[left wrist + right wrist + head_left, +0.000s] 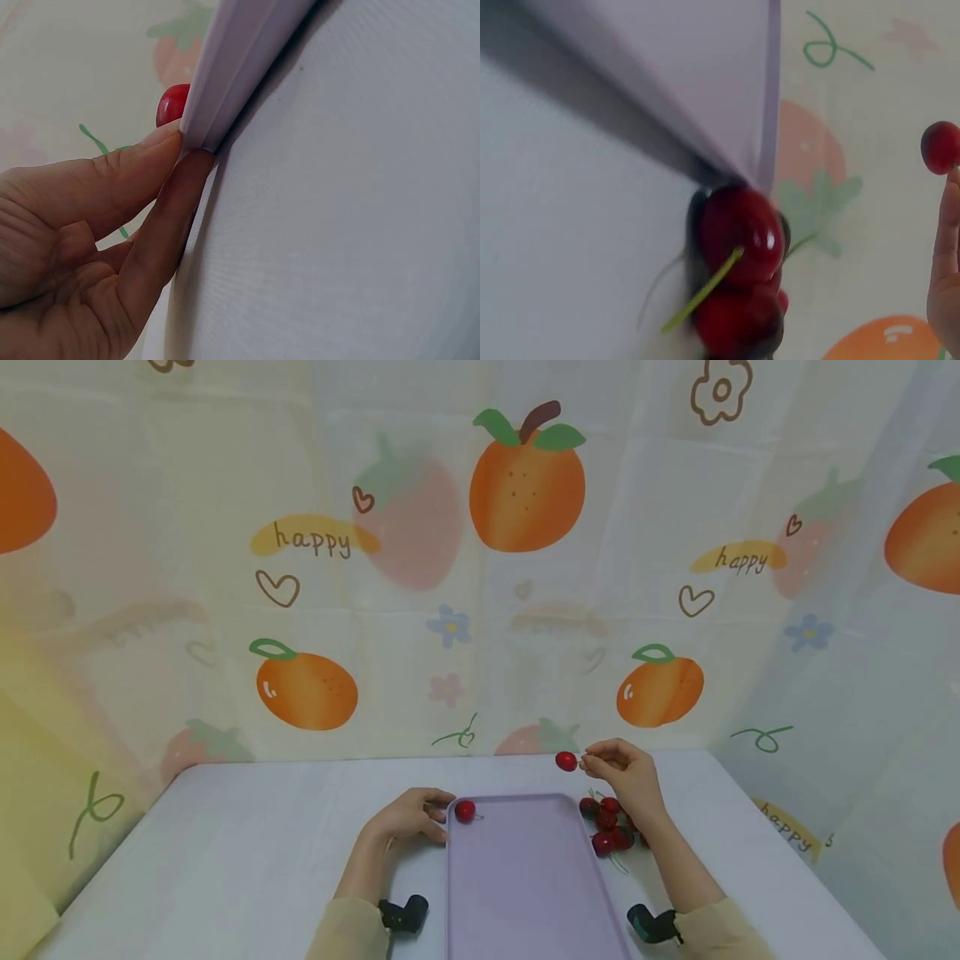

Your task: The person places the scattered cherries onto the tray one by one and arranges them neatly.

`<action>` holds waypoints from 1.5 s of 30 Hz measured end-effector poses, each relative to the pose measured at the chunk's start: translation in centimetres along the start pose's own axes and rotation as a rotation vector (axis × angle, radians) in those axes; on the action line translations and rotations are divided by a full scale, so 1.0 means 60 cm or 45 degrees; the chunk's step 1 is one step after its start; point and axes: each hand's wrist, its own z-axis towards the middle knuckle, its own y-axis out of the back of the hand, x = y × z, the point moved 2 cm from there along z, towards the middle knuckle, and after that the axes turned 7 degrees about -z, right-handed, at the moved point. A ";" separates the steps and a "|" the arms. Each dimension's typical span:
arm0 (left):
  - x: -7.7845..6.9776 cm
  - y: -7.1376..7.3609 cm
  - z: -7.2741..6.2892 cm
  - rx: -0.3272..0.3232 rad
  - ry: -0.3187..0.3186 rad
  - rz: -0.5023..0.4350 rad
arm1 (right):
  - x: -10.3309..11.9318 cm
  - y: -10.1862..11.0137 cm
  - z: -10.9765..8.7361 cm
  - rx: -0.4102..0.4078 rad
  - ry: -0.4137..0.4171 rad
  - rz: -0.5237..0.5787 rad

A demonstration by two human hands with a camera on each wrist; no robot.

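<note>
My right hand pinches a dark red cherry by its stem, raised above the far right part of the table. At the far right edge of the right wrist view, that cherry shows over a fingertip. A shallow lilac tray lies lengthwise before me. One cherry with its stem sits in the tray's far left corner. My left hand grips the tray's rim beside that corner; in the left wrist view, the thumb is on top and a finger below.
Several red cherries with green stems lie heaped on the white table, close against the tray's right side and partly behind my right wrist. A fruit-printed cloth hangs behind the table's far edge.
</note>
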 end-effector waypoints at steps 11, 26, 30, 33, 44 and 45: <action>-0.001 0.000 0.000 -0.006 0.011 0.004 | 0.015 -0.068 0.000 0.124 0.087 0.161; -0.002 -0.003 0.001 -0.024 0.018 0.027 | 0.010 -0.154 -0.016 0.301 0.007 0.112; -0.001 -0.003 0.000 -0.030 0.018 0.027 | 0.010 -0.167 -0.018 0.328 -0.016 0.106; -0.001 -0.003 0.000 -0.033 0.024 0.023 | 0.007 -0.174 -0.019 0.348 -0.033 0.108; -0.002 -0.003 0.000 -0.038 0.029 0.013 | -0.006 -0.189 -0.025 0.407 -0.063 0.112; -0.002 -0.003 0.000 -0.037 0.028 0.011 | -0.008 -0.192 -0.025 0.418 -0.065 0.112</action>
